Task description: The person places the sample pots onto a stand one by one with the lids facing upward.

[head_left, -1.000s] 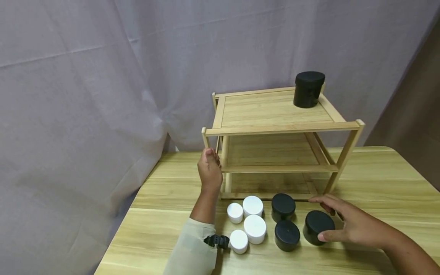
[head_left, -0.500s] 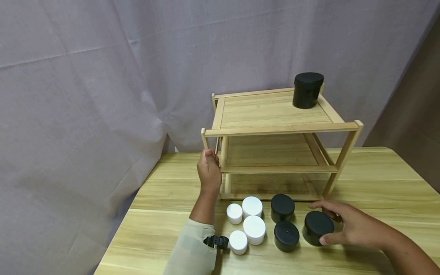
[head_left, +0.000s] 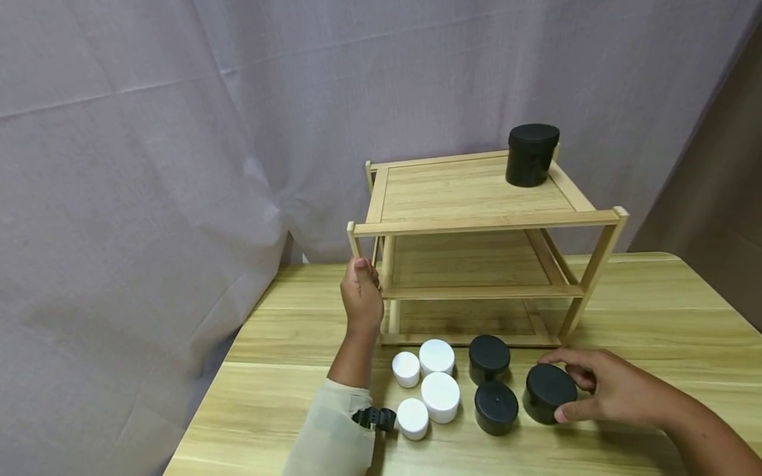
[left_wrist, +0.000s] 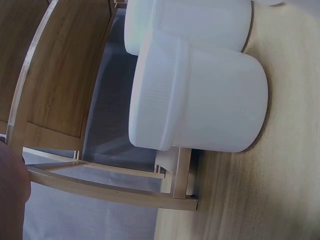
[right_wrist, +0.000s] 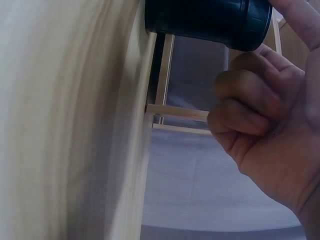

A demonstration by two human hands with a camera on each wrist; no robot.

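My left hand point(head_left: 362, 294) grips the front left post of a three-tier wooden rack point(head_left: 488, 223), thumb upward. In the left wrist view only a bit of that hand point(left_wrist: 11, 192) shows, at the left edge. My right hand point(head_left: 610, 390) pinches a lidded black jar point(head_left: 549, 395) near its lid, thumb in front and index finger behind. The right wrist view shows the other fingers point(right_wrist: 245, 92) curled beside this jar point(right_wrist: 207, 20), whose base is at the tabletop. Two more black jars point(head_left: 497, 408) stand to its left.
Several white lidded jars point(head_left: 440, 396) stand between my left forearm and the black ones, in front of the rack. A taller black jar point(head_left: 532, 155) is on the rack's top shelf at the back right. Grey cloth point(head_left: 178, 165) hangs behind the wooden table point(head_left: 268, 396).
My right index finger has come down and in against the back of the black jar, and the thumb has shifted slightly along its front. The left hand keeps its grip on the post.
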